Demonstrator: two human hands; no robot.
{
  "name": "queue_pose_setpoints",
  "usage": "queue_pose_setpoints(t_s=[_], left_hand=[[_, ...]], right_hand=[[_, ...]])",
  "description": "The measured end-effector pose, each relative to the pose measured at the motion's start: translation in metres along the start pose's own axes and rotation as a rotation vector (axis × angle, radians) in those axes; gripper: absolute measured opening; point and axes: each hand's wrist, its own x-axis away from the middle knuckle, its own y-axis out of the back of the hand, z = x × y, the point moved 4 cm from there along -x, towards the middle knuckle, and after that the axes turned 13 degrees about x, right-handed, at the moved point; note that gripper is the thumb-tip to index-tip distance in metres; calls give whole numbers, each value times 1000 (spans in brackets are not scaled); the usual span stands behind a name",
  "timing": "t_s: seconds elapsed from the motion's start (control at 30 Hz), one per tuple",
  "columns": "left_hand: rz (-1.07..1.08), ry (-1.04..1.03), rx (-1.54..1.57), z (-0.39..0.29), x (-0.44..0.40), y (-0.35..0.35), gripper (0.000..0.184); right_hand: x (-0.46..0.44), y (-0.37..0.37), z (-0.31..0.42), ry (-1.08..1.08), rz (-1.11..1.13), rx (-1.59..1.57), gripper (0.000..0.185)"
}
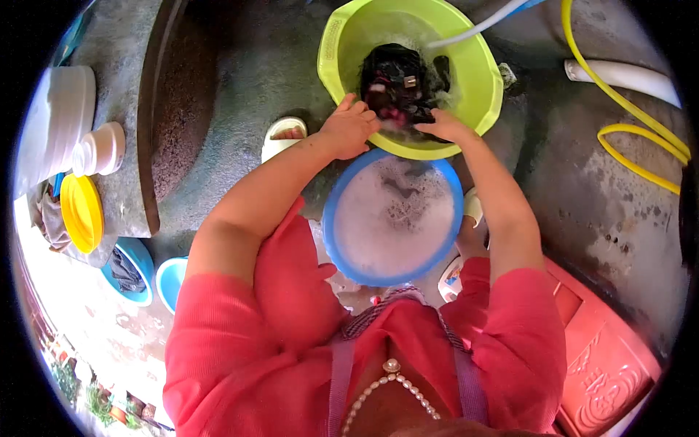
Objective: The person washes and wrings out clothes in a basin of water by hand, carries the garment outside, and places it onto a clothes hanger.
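A lime-green tub [333, 62] holds water and a dark garment [393, 69] with some pink patches. At its near left rim rests my left hand [352, 129], with the fingers apart and nothing in them. My right hand [445, 127] reaches over the near right rim, its fingertips stretched out at the wet garment's edge and not closed on it. Directly below the tub is a round blue basin [331, 240] of sudsy water. A white hose [477, 29] reaches into the tub from the upper right.
A yellow hose [619, 95] and a white pipe [633, 81] lie on the right. At lower right is a red plastic stool or crate [604, 349]. White buckets [69, 109], a yellow lid [81, 211] and a blue basin with dark cloth [144, 255] are on the left.
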Motion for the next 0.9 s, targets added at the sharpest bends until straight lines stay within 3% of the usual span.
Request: queue_pose_setpoints(t_s=[0.03, 0.13, 0.2, 0.27, 0.37, 0.4, 0.5, 0.57, 0.63, 0.67, 0.7, 0.77, 0.8, 0.87, 0.9], left_hand=[[-1, -2, -9, -2, 1, 0, 50], [-21, -9, -49, -2, 2, 0, 52], [-49, -15, -72, -2, 1, -2, 52], [-40, -14, -85, 0, 1, -4, 52], [-42, -22, -94, -2, 2, -5, 51], [-49, -20, -93, -1, 3, -4, 51], [-41, -23, -68, 4, 1, -9, 50], [-9, 3, -59, 2, 0, -7, 48], [-13, 9, -43, 2, 0, -4, 47], [-31, 0, -29, 4, 1, -4, 46], [-43, -10, -13, 4, 2, -6, 45], [-3, -6, 5, 1, 2, -2, 48], [15, -4, 13, 2, 2, 0, 49], [-31, -34, 9, 3, 3, -1, 47], [-54, -51, 6, 3, 3, -2, 46]], right_hand=[[30, 17, 10, 75, 31, -44, 55], [117, 64, 2, 43, -235, -611, 54], [182, 123, 14, 62, -440, -793, 44], [234, 181, 18, 116, -659, -869, 39], [322, 280, 22, 68, -943, -644, 22], [351, 308, 25, -43, -1078, -693, 32], [401, 325, 127, 346, -1301, -1047, 23], [399, 356, 107, 841, -1198, -836, 26], [384, 326, 154, 741, -1449, -847, 29], [369, 318, 156, 778, -1443, -863, 29], [345, 316, 139, 714, -1435, -710, 33], [284, 300, 99, -34, -1561, 707, 45], [242, 283, 89, -54, -1479, 820, 53], [162, 234, 111, 478, -1022, -468, 41], [100, 199, 93, 550, -991, -378, 38]])
